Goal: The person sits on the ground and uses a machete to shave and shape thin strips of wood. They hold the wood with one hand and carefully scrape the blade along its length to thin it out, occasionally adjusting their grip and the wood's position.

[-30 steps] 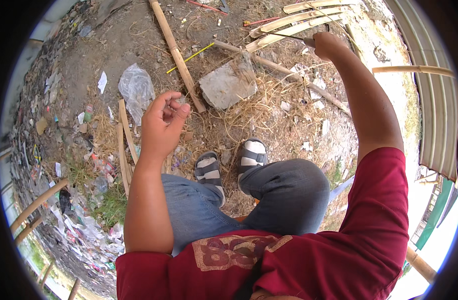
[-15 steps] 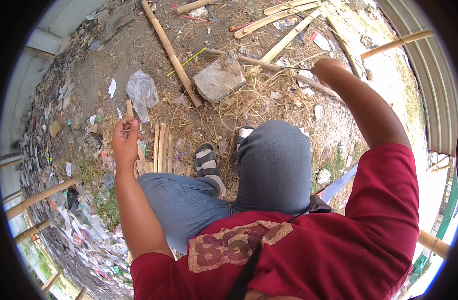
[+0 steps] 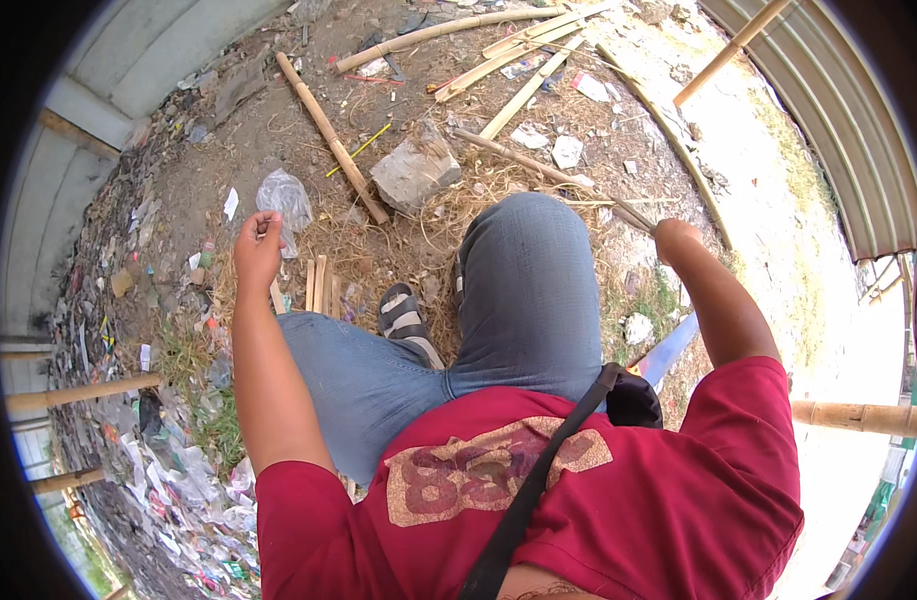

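Left hand (image 3: 257, 248) is hovering loosely curled and empty over the short split slats (image 3: 317, 284). Right hand (image 3: 673, 236) is gripping the near end of a long bamboo stick (image 3: 549, 170) lying across the straw; it looks stiff, light and splintery, best held near its end.

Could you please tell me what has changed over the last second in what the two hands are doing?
The right hand drew back from the far sticks and now grips a thin bamboo stick. The left hand stayed raised, fingers loosely curled; any contents are unclear. The grey stone lies unmoved.
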Motion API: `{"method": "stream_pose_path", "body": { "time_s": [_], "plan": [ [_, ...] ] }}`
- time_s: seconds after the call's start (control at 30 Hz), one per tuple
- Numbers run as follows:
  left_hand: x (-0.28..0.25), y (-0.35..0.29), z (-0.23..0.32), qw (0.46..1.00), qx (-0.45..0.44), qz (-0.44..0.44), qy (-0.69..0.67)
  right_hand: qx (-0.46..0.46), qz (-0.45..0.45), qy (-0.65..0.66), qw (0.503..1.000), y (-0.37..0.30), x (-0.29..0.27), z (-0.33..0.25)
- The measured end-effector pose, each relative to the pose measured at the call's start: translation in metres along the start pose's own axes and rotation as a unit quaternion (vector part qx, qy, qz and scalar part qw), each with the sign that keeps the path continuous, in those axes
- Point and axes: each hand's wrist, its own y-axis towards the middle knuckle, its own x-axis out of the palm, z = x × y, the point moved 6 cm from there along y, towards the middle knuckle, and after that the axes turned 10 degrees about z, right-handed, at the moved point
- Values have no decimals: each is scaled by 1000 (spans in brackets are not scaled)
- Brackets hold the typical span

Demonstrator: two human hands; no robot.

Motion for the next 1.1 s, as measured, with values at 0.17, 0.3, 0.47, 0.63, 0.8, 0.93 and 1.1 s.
{"method": "stream_pose_path", "body": {
  "time_s": [0.17,0.3,0.47,0.63,0.8,0.93,1.1],
  "plan": [
    [11,0,-14,1000,23,-16,10,51,56,74,994,3,53,-25],
    [3,0,-22,1000,7,-11,-5,70,66,112,989,-2,56,-33],
    [3,-1,-26,1000,5,-18,5,60,46,101,992,-10,58,-34],
    [8,-3,-19,999,8,-28,15,66,42,96,992,-10,62,-34],
    [7,-2,-22,998,-12,-58,0,-37,74,99,992,-18,26,-19],
    [5,-14,-9,998,-14,-63,4,24,39,299,953,-54,5,-10],
    [4,-8,-7,997,-13,-71,13,8,-9,435,900,-47,34,-20]
  ]
}}
